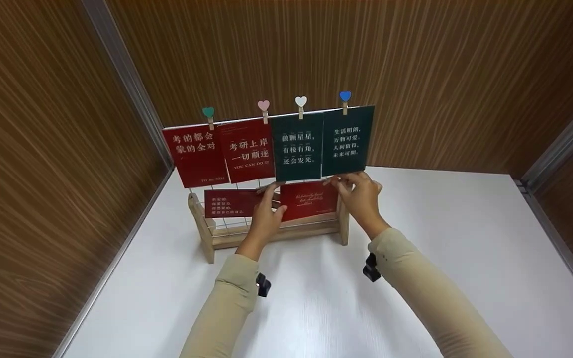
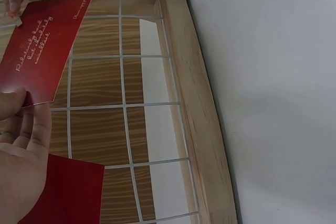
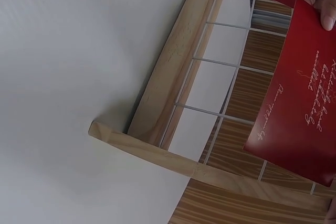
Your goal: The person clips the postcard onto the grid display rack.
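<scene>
My left hand pinches the left edge of a red card with white cursive writing, thumb in front and fingers behind. The card stands in front of the lower part of a white wire grid in a wooden frame. At the card's upper right edge my right hand pinches a small wooden clothespin; it is mostly hidden by the fingers. Left of the held card hangs a darker red card, partly behind my left hand. In the right wrist view the held card's lower corner hangs over the grid.
Two red cards and two green cards hang along the grid's top wire from heart-topped clothespins. The rack's wooden foot stands on a white table. Wood-grain panels enclose the back and sides.
</scene>
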`<state>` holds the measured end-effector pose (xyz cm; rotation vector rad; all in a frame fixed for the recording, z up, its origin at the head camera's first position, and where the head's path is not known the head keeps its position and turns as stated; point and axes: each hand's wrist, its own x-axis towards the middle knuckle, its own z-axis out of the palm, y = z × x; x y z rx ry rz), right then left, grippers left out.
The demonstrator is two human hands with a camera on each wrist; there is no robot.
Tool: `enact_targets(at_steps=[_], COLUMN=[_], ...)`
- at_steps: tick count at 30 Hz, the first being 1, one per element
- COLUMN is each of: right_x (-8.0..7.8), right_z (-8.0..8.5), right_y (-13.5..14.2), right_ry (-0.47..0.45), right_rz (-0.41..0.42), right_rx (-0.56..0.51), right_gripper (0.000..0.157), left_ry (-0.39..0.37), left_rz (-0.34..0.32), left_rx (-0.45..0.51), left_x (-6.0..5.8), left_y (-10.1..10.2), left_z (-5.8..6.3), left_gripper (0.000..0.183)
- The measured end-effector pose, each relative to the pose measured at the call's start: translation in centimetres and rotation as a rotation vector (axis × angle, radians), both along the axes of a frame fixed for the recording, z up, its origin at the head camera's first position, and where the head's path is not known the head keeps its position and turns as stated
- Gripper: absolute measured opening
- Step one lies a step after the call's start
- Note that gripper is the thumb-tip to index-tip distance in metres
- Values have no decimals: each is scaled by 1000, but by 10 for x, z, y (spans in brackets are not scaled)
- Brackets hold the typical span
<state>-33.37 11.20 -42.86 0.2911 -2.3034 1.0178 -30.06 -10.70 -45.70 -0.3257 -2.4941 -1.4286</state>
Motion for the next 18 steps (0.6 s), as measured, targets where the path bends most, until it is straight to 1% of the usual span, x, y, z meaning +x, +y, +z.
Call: enact_targets(at_steps=[6,10,13,18], right_x=[1,2,3,4], right_z=[-2,-4,-6,-10], right_y=[1,4,7,11], right_ry=[-2,0,-6,-15], right_rz=[10,28,41,45], right_rx=[-27,-45,-63,-83], right_gripper=[10,14,18,21], left_ry=[38,52,59,53], left_rz=[-3,1,2,0], left_rx=[20,32,61,130], left_x=[-3,-3,-2,-2], left_y=[0,-1,-1,-2], left_z=[-4,-5,-6,-8], left_gripper=[50,50,50,51])
